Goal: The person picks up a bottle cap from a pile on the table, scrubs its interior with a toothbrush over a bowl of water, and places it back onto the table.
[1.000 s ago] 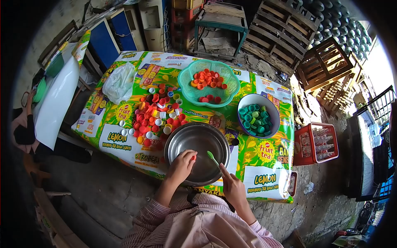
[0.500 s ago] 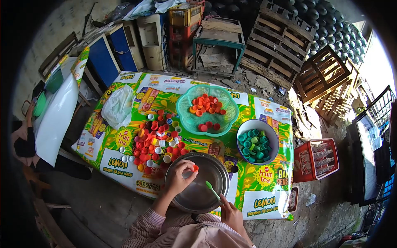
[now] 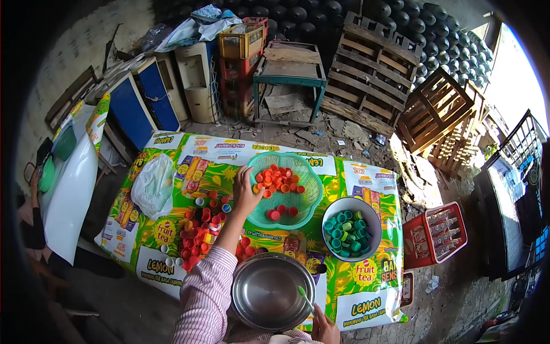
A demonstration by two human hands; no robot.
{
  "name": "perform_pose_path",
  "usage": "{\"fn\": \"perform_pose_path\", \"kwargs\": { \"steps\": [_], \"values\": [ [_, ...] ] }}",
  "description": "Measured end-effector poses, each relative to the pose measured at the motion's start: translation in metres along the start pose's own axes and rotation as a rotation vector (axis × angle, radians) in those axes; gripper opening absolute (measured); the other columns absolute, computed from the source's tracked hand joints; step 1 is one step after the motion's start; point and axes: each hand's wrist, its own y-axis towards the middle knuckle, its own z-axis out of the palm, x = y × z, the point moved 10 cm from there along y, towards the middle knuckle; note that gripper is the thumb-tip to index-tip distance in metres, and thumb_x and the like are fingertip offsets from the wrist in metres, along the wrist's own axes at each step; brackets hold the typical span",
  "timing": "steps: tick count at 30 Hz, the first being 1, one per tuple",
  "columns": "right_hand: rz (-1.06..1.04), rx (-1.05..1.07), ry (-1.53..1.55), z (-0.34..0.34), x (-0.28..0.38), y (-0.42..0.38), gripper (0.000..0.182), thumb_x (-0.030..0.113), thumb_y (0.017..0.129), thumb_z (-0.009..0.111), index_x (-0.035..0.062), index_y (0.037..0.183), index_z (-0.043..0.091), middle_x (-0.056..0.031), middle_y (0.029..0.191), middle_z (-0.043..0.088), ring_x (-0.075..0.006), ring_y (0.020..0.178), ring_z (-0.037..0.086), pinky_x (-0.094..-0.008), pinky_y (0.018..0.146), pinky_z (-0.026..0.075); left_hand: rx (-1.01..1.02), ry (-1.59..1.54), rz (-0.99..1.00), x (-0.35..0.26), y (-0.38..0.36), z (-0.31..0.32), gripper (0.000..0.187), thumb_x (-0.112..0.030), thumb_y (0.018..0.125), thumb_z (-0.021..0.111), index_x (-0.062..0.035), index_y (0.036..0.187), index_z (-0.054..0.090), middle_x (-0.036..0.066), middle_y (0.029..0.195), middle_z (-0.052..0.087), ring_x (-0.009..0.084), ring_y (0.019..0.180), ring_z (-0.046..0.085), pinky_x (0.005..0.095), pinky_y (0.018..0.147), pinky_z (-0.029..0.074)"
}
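Note:
My left hand [image 3: 248, 190] reaches over the left rim of a light green plastic basket [image 3: 314, 207], fingers and thumb apart beside a group of orange-red bottle caps [image 3: 279, 176]. Part of its grip is hidden, and I see no cap clearly held. My right hand [image 3: 325, 328], low at the front, is closed on the handle of a small green spoon [image 3: 303, 292]. The spoon's head lies over the right side of a steel bowl [image 3: 269, 292], which holds no caps. Left of the bowl, mixed red, white and yellow caps [image 3: 196, 241] are heaped on the table, partly behind my left forearm.
A white bowl [image 3: 379, 221] of green caps [image 3: 348, 234] stands right of the basket. A crumpled plastic bag [image 3: 153, 186] lies at the table's left. A red crate [image 3: 418, 243] sits beyond the right edge. Another person's arm [image 3: 35, 195] shows far left.
My left hand has moved from above the steel bowl, where it held an orange-red cap, forward to the green basket. My right hand still holds the spoon. The view has shifted.

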Motion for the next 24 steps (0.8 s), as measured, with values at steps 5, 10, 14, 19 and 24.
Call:
{"fn": "perform_pose_path", "kwargs": {
  "steps": [5, 10, 14, 19, 24],
  "values": [
    [-0.209, -0.080, -0.091, -0.004, 0.016, 0.010, 0.050, 0.013, 0.083, 0.052, 0.0185, 0.132, 0.042, -0.0132, 0.073, 0.059, -0.0328, 0.058, 0.059, -0.0432, 0.051, 0.048, -0.099, -0.236, -0.284, -0.002, -0.052, -0.101, 0.052, -0.013, 0.076, 0.067, -0.0031, 0.121, 0.042, 0.014, 0.124, 0.043, 0.0267, 0.105, 0.047, 0.0367, 0.088, 0.041],
    [-0.261, 0.009, -0.031, -0.003, 0.033, 0.020, 0.048, 0.004, 0.084, 0.051, 0.0125, 0.130, 0.043, -0.0190, 0.084, 0.062, -0.0356, 0.066, 0.061, -0.0421, 0.057, 0.048, -0.187, -0.109, -0.448, 0.019, -0.164, -0.197, 0.036, -0.007, 0.080, 0.063, -0.0033, 0.113, 0.049, 0.010, 0.113, 0.051, 0.0209, 0.094, 0.049, 0.0322, 0.083, 0.041],
    [-0.360, 0.004, -0.037, -0.001, 0.043, 0.024, 0.051, 0.003, 0.083, 0.052, 0.0095, 0.132, 0.041, -0.0183, 0.088, 0.062, -0.0332, 0.067, 0.062, -0.0403, 0.056, 0.048, -0.015, 0.016, -0.644, 0.019, -0.256, -0.216, 0.028, -0.010, 0.078, 0.064, -0.0049, 0.103, 0.055, 0.007, 0.099, 0.057, 0.0206, 0.088, 0.051, 0.0321, 0.080, 0.041],
    [-0.440, -0.009, -0.013, 0.000, 0.055, 0.021, 0.051, 0.002, 0.082, 0.051, 0.0089, 0.132, 0.042, -0.0185, 0.090, 0.062, -0.0327, 0.067, 0.062, -0.0394, 0.057, 0.048, 0.231, 0.108, -0.392, -0.030, -0.288, -0.186, 0.033, -0.011, 0.066, 0.070, -0.0066, 0.095, 0.057, 0.008, 0.093, 0.056, 0.0291, 0.091, 0.053, 0.0382, 0.078, 0.042],
    [-0.448, 0.066, -0.050, 0.009, 0.062, 0.016, 0.050, 0.000, 0.082, 0.050, 0.0076, 0.132, 0.042, -0.0187, 0.087, 0.063, -0.0327, 0.067, 0.062, -0.0388, 0.057, 0.048, 0.327, 0.329, -0.407, -0.033, -0.302, -0.166, 0.038, -0.008, 0.061, 0.068, -0.0074, 0.098, 0.058, 0.006, 0.102, 0.053, 0.0281, 0.099, 0.050, 0.0405, 0.081, 0.041]
  ]
}}
